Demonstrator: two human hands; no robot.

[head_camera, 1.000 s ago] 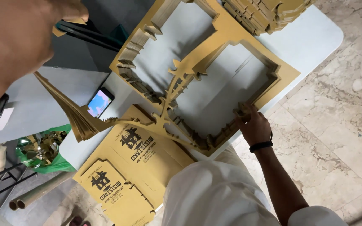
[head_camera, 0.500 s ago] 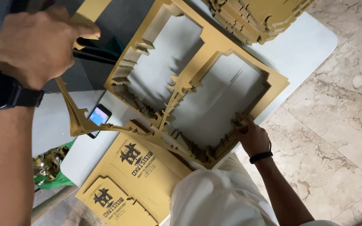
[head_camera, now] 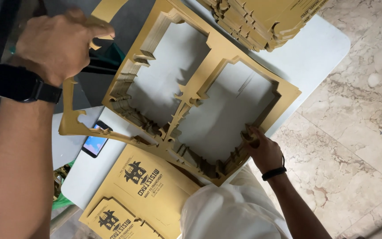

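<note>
Cardboard offcut strip [head_camera: 74, 128] | clenched in left hand [head_camera: 60, 44], lifted further than before | right hand unseen | co-worker's hand [head_camera: 266, 152] stays on frame stack [head_camera: 164, 128]

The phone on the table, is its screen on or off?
On. The phone lies flat on the white table, its screen glowing light blue, partly hidden under the cardboard frame strip.

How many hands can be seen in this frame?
2: the wearer's left hand, with a black watch, gripping a cardboard offcut at upper left; a co-worker's hand on the frame stack. Others are out of view.
</note>
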